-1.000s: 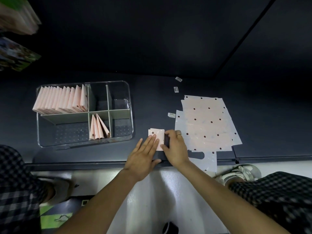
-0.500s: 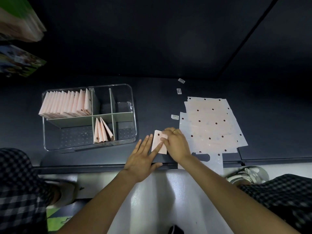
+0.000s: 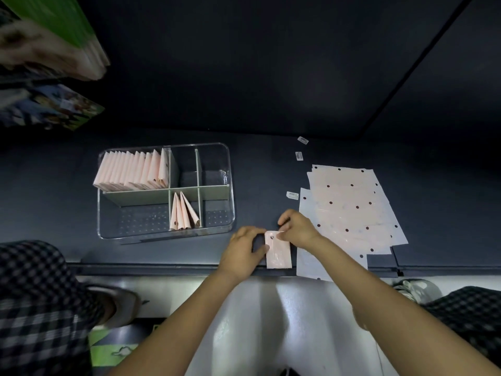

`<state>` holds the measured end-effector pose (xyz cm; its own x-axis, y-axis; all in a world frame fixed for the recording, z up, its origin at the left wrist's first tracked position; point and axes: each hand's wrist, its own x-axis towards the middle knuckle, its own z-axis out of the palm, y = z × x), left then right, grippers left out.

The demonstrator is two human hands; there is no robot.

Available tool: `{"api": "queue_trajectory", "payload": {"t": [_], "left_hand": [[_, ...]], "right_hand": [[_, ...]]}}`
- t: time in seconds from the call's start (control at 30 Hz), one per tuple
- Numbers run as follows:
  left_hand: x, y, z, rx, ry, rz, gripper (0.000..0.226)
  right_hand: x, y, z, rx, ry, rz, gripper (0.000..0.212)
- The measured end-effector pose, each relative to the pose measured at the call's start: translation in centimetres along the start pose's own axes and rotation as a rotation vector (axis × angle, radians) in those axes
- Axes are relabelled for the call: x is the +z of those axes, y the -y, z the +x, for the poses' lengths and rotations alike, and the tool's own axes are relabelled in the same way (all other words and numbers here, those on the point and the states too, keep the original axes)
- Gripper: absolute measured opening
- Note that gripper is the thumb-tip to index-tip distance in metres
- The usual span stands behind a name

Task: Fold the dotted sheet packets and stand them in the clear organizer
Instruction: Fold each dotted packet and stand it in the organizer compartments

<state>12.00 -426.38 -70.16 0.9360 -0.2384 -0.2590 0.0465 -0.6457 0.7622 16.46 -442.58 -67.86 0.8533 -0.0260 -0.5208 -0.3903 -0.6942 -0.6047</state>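
Dotted sheet packets, already folded, stand in the clear organizer [image 3: 229, 185] at about ten o'clock on the dark table [image 3: 271, 164]: a long row [image 3: 132, 172] in the far left compartment and three more [image 3: 183, 213] in the near middle one. Toward six o'clock, the left hand [image 3: 242, 252] curls round the left edge of a folded pink packet [image 3: 278, 253] at the table's near edge. The right hand [image 3: 296, 229] pinches its far end. At three o'clock lies the stack of flat dotted sheets [image 3: 352, 207].
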Motion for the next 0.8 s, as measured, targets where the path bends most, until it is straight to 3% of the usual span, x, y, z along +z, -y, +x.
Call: {"api": "queue_trajectory", "payload": {"t": [0.13, 0.27, 0.37, 0.43, 0.53, 0.6, 0.67, 0.8], "left_hand": [[-1.2, -0.7, -0.7, -0.217, -0.005, -0.425, 0.047], [-2.5, -1.6, -1.5, -0.368, 0.008, -0.836, 0.019], [-4.0, -2.2, -1.7, -0.41, -0.103, -1.099, 0.006], [-5.2, -2.4, -1.9, -0.287, -0.188, -0.914, 0.006], [-7.1, -2.1, -2.1, -0.036, -0.221, -0.411, 0.003], [-8.6, -1.8, -2.2, 0.053, -0.168, -0.216, 0.004], [-10.0, -1.4, -2.2, 0.097, -0.13, -0.11, 0.007], [-12.2, -0.6, -2.4, 0.138, -0.117, -0.106, 0.009]], "right_hand": [[-0.4, 0.2, -1.9, -0.001, 0.026, 0.471, 0.021], [-0.6, 1.2, -3.9, -0.062, 0.126, 0.827, 0.019], [-0.8, 2.1, -4.8, -0.081, 0.163, 0.836, 0.02], [-0.9, 2.8, -5.2, -0.156, 0.038, 0.456, 0.027], [-0.7, 4.5, -5.6, -0.398, -0.126, -0.03, 0.044], [-0.2, 5.9, -6.0, -0.546, -0.143, -0.29, 0.03], [0.4, 7.1, -6.4, -0.582, -0.145, -0.378, 0.017], [1.5, 9.0, -6.7, -0.565, -0.137, -0.268, 0.013]]}}
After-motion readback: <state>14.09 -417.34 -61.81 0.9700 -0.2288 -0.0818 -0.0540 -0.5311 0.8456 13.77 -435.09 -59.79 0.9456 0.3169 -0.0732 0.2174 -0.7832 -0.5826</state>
